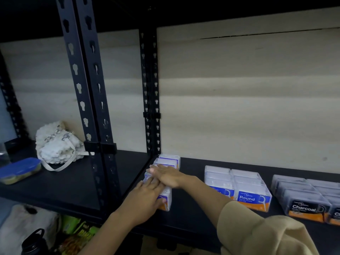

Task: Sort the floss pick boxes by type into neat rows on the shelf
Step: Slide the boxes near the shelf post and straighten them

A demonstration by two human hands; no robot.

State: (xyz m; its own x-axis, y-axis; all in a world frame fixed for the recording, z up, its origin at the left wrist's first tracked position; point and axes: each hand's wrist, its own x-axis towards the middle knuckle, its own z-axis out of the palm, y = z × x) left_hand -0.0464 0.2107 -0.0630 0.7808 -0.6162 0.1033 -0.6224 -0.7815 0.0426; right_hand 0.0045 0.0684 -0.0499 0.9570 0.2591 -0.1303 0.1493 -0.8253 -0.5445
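Note:
A single-file row of clear floss pick boxes (170, 160) with blue and orange labels runs front to back at the left end of the black shelf (187, 216). My left hand (147, 195) lies on the front boxes, thumb against the front box's label. Above it, my right hand (164, 174) rests flat on the middle boxes, fingers straight and pointing left. To the right stand two rows of "Round" boxes (253, 198), then rows of dark "Charcoal" boxes (307, 208).
Black slotted uprights (88, 100) divide this bay from the left one, which holds a white knitted bag (57, 144) and a blue-lidded container (19, 170). A bottle (33, 242) and packets sit on the level below. A beige panel backs the shelf.

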